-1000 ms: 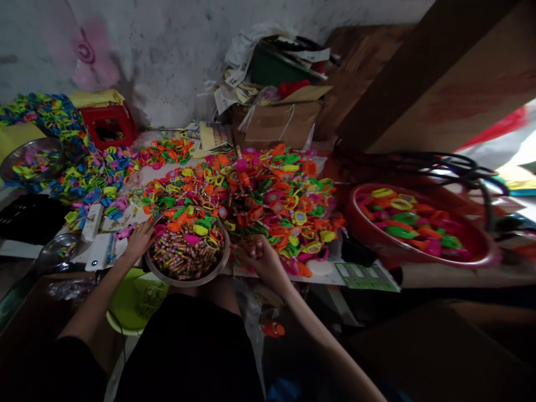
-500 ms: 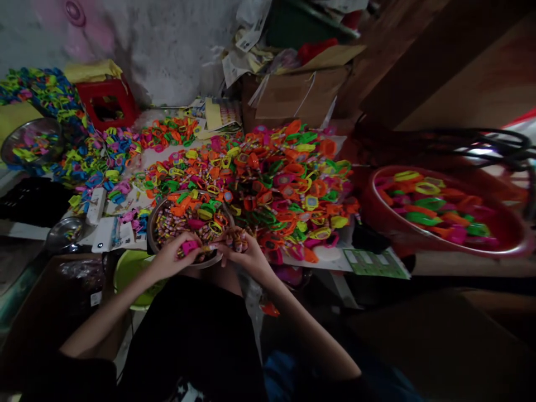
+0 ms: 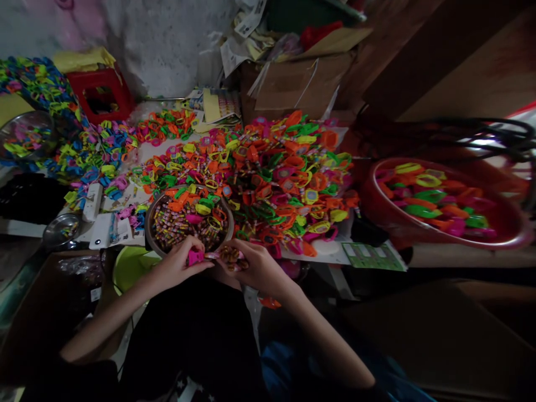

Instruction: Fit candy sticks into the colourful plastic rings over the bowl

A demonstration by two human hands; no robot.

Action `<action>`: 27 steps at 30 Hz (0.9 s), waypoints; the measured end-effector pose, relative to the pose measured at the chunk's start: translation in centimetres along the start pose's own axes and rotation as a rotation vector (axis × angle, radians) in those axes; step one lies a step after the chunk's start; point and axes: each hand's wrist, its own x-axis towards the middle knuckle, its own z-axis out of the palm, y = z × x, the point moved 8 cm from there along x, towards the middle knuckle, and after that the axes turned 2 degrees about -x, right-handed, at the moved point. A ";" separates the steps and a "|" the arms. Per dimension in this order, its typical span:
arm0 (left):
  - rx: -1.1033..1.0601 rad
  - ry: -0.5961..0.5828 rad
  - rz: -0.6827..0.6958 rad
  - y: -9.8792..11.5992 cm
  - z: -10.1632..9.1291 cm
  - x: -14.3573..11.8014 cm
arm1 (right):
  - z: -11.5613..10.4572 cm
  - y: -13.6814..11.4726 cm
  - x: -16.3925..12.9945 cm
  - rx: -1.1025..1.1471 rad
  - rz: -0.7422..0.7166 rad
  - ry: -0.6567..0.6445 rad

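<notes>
Evidently, left hand [image 3: 179, 267] holds pink piece [image 3: 195, 257]; right hand [image 3: 258, 267], patterned sticks [image 3: 231, 257]

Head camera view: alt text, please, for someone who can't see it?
A person's left hand holds a pink piece, the right hand a bunch of small striped pieces, by a filled bowl. Beyond lies a heap of colourful plastic pieces, left of a red basin.

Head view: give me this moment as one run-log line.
left hand: holds bright-pink plastic piece | right hand: holds small multicoloured striped pieces | just beyond: round metal bowl
</notes>
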 end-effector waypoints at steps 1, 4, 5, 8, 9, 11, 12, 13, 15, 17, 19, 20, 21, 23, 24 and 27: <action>0.007 -0.020 -0.002 0.1 0.2 0.0 | 0.1 -0.2 -0.1 -0.019 -0.025 -0.031; 0.009 -0.040 -0.002 0.3 0.5 0.0 | 0.3 -0.8 -0.2 -0.060 -0.076 -0.075; 0.001 -0.032 0.003 0.4 0.4 0.0 | 0.3 -0.9 -0.2 -0.073 -0.081 -0.075; -0.036 0.002 0.030 0.5 0.2 0.0 | 0.6 -0.8 -0.2 -0.120 -0.085 -0.085; -0.044 0.009 0.042 0.6 0.1 -0.1 | 0.8 -0.8 -0.2 -0.141 -0.092 -0.090; -0.050 0.008 0.063 0.8 0.1 -0.2 | 1.2 -0.7 -0.3 -0.186 -0.123 -0.099; -0.050 -0.001 0.074 0.8 0.1 -0.2 | 1.4 -0.8 -0.4 -0.204 -0.144 -0.106; -0.050 -0.014 0.086 0.9 0.2 -0.3 | 1.5 -0.8 -0.4 -0.216 -0.164 -0.110; -0.042 -0.022 0.099 0.9 0.2 -0.4 | 1.5 -1.1 -0.5 -0.210 -0.196 -0.116; -0.008 0.022 0.092 0.9 -0.3 -0.5 | 1.1 -1.5 -0.4 -0.176 -0.215 -0.101; 0.042 0.067 0.087 1.2 -0.9 -0.4 | 0.3 -2.3 -0.4 -0.145 -0.248 -0.064; 0.066 0.068 0.098 1.5 -1.0 -0.4 | -0.1 -2.7 -0.4 -0.137 -0.269 -0.049; 0.085 0.051 0.114 1.8 -1.0 -0.4 | -0.4 -3.1 -0.4 -0.136 -0.291 -0.036; 0.112 -0.006 0.139 2.4 -0.7 -0.4 | -0.8 -3.7 -0.5 -0.149 -0.319 -0.035; 0.124 -0.033 0.140 2.5 -0.6 -0.5 | -0.8 -3.8 -0.5 -0.158 -0.325 -0.044; 0.161 -0.070 0.113 2.3 -0.3 -0.6 | -0.8 -3.7 -0.5 -0.180 -0.317 -0.062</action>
